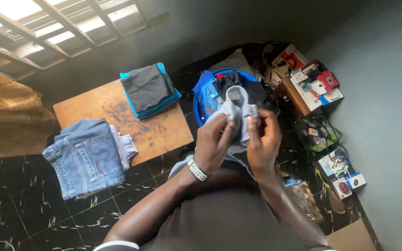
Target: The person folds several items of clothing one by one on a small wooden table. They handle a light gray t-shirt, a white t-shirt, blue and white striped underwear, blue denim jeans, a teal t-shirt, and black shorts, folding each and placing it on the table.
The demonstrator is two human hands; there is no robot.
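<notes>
The grey garment (238, 109) is bunched between our two hands in front of the chest, above the blue basin (200, 108), so we cannot make out its full shape or what kind of piece it is; its lower part is hidden behind our fingers. Our left hand (214, 143), with a watch (197, 169) at the wrist, pinches the cloth from the left, and our right hand (262, 139) pinches its right edge with fingers curled. The basin is mostly covered by dark and blue clothes (231, 86). The wooden table (157, 128) lies just to the left, its near corner bare, with folded jeans (85, 155) overhanging its left edge and a folded grey and blue stack (149, 89) at its far edge. Boxes and cables (315, 93) crowd the right wall. The garment looks pale grey, soft and creased.
</notes>
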